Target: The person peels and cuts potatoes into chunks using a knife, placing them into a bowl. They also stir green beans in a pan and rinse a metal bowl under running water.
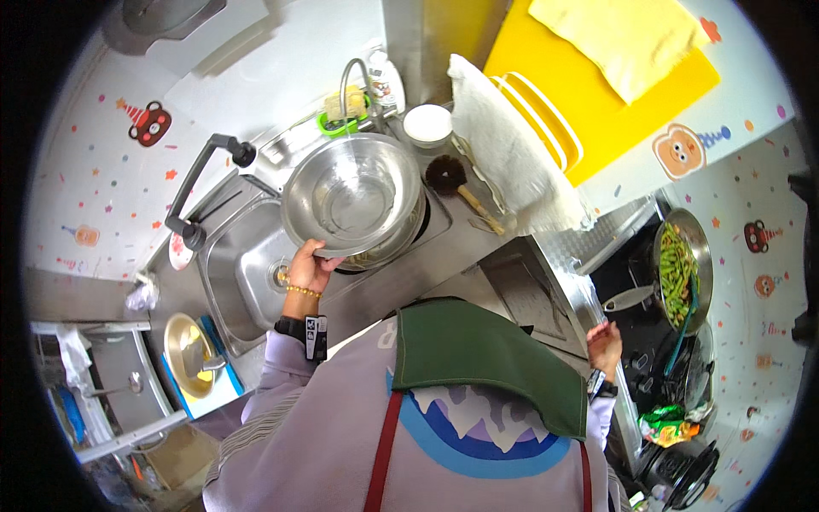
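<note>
My left hand [310, 272] grips the near rim of a stainless steel bowl [358, 205], thumb on top. Under the running tap [349, 89], the bowl is tilted over the sink and holds some water. Another metal vessel [384, 253] sits beneath it, mostly hidden, with contents I cannot make out. Off to the right, my right hand [604, 349] is beside the stove counter's edge, fingers loosely curled, with nothing visible in it. Beyond that hand, a frying pan [681, 269] of cut green beans rests on the black cooktop, a teal spatula [684, 329] leaning in it.
A round brown-bristled brush [448, 176] and white lidded tub [427, 125] are right of the bowl. A yellow board [678, 83] carries a cloth. At left are the sink basin [249, 256] and a beige bowl [176, 349] with yellow pieces. A black cooker [678, 473] is low right.
</note>
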`<state>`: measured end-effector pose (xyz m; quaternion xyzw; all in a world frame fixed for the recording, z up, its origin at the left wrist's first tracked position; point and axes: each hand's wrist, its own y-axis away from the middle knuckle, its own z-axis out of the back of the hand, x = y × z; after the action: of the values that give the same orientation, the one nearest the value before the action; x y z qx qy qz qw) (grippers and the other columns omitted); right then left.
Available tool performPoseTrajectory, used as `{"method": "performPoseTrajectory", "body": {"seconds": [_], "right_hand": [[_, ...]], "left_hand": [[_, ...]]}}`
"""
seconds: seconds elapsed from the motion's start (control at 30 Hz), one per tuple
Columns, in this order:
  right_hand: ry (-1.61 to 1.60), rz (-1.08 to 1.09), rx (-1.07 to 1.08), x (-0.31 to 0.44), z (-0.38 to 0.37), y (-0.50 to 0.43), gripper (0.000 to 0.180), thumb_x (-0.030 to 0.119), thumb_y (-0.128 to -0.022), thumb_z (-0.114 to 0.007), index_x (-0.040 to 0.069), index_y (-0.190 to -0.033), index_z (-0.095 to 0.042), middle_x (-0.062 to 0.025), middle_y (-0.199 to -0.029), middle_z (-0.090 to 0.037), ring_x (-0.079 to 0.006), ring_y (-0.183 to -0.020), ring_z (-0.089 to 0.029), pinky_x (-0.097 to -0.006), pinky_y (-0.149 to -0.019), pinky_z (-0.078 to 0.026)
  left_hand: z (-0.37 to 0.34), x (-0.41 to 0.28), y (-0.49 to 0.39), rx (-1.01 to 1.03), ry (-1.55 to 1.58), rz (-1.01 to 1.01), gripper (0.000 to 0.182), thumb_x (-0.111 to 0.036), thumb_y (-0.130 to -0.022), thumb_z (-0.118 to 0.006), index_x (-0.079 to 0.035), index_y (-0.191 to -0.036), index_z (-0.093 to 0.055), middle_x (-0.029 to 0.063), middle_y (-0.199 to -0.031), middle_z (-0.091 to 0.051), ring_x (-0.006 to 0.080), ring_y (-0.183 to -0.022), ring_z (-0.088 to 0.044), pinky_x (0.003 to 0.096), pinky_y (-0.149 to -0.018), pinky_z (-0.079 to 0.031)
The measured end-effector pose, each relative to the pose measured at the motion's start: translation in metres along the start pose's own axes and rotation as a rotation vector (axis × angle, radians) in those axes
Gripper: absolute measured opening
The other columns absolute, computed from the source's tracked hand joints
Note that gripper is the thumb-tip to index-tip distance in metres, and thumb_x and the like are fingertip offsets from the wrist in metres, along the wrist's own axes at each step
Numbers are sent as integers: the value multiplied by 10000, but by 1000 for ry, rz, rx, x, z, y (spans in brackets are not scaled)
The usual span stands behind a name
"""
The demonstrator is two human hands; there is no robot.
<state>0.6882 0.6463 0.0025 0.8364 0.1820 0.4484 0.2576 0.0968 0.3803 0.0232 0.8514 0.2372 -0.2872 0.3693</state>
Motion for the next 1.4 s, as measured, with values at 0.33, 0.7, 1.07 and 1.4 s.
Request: {"method": "performPoseTrajectory", "body": {"seconds": [0.33,0.7,1.07,1.4], "right_hand": [[209,-214,-87,-11,41,-7,112,210,-844,-581,104,-808,-575,-24,-708,-570,-192,-656,-548,-334,-643,-475],[202,-296,6,-32,32,-7,100,164,-785,-645,96,-817,-579,-33,-699,-570,-202,-658,-546,-353,-687,-472],[183,-316,12,-43,28,-15,82,151,-779,-634,92,-788,-578,-49,-670,-584,-215,-618,-557,-365,-651,-489],[195,-326,33,-42,25,-15,99,115,-752,-659,79,-785,-573,-57,-679,-585,-219,-628,-558,-360,-658,-500]], "left_hand": [[-14,2,2,27,24,4,274,-94,-808,-533,39,-1047,-515,148,-1044,-585,278,-916,-613,385,-741,-583],[-18,6,-3,-2,8,5,300,-86,-793,-503,71,-1049,-510,171,-993,-613,282,-834,-643,382,-716,-579],[-15,10,-7,27,27,42,297,-96,-802,-528,47,-1061,-509,163,-1087,-575,292,-936,-609,409,-764,-571],[-21,6,0,18,39,14,278,-97,-793,-516,63,-1020,-520,166,-960,-616,281,-815,-643,389,-715,-581]]}}
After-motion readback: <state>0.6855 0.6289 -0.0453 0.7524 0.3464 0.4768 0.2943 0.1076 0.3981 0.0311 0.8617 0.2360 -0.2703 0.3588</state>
